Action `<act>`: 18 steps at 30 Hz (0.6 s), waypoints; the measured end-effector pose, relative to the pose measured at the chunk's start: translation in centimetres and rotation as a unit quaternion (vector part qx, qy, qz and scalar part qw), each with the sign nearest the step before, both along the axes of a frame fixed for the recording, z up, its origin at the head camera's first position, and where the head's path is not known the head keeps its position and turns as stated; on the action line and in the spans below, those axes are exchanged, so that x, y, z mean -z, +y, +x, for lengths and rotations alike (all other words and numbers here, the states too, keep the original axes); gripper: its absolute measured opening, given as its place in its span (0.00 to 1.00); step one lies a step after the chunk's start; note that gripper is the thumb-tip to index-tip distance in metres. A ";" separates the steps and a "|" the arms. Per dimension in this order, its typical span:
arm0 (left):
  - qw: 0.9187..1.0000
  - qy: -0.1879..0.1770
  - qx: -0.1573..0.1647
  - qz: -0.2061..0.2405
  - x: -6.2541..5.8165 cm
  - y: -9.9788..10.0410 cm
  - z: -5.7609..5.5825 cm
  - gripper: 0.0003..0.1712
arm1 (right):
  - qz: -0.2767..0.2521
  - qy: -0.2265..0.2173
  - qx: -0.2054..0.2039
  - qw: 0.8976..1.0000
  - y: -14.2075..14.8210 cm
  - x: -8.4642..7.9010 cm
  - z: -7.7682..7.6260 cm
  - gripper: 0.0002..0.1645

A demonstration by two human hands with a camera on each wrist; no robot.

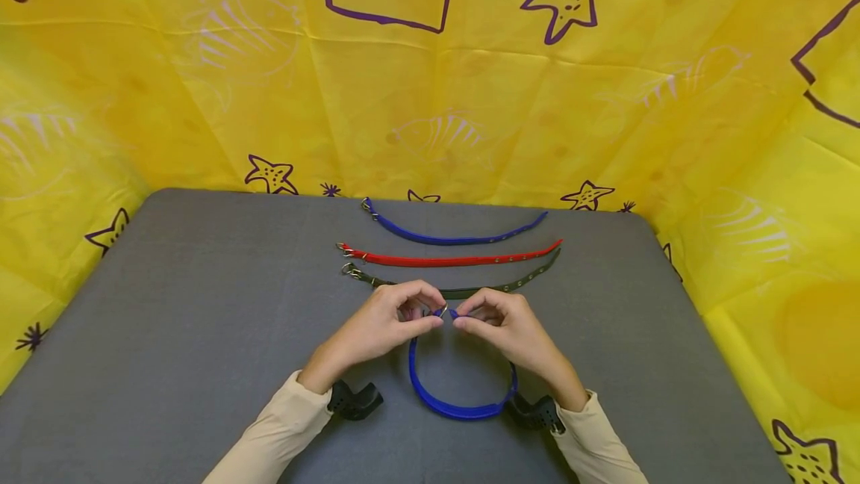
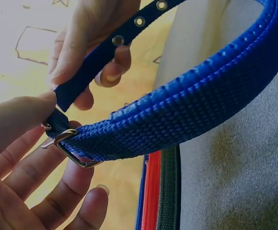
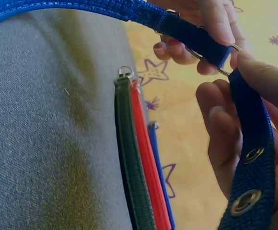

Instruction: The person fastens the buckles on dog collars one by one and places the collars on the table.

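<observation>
The blue collar (image 1: 463,411) is between your two hands, bent to an almost closed loop, above the worktop (image 1: 235,282) on your side of the green collar (image 1: 463,293). Your left hand (image 1: 386,323) pinches its buckle end (image 3: 215,50) between thumb and finger. Your right hand (image 1: 510,327) pinches the pointed tip (image 2: 72,92) on the side which has the eyelets (image 2: 139,21). The two hands are close to each other but not touching in the head view; a narrow gap is between tip and buckle there, so I judge that the collar is not yet fastened.

The step in hand seems to be the threading of the tip into the buckle. For this, the next move calls for a steady left hand with the metal frame kept open, while you guide the tip straight in with the right hand, then take it again from the other side. The soft strap could fold at the frame, so please hold it near its end.

Just beyond the green collar lies the red collar (image 1: 437,261), and farther beyond it a second blue one (image 1: 443,240).
</observation>
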State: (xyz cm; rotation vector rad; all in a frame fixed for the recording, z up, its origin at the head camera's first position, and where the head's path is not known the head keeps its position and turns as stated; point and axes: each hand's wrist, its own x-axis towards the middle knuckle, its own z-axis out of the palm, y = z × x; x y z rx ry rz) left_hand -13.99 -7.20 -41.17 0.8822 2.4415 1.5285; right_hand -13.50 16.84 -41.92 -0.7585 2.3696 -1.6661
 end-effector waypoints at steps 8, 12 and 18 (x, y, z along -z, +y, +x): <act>1.000 -0.001 0.023 0.003 0.0 0.4 0.3 0.09 | -0.018 0.006 -0.008 1.000 -0.4 0.2 0.2 0.04; 1.000 0.006 0.026 0.004 0.2 0.5 0.3 0.07 | -0.014 0.006 -0.010 1.000 -0.5 0.2 0.3 0.05; 1.000 0.020 0.022 -0.001 0.3 0.3 0.2 0.05 | -0.008 0.000 -0.016 1.000 -0.5 0.2 0.2 0.05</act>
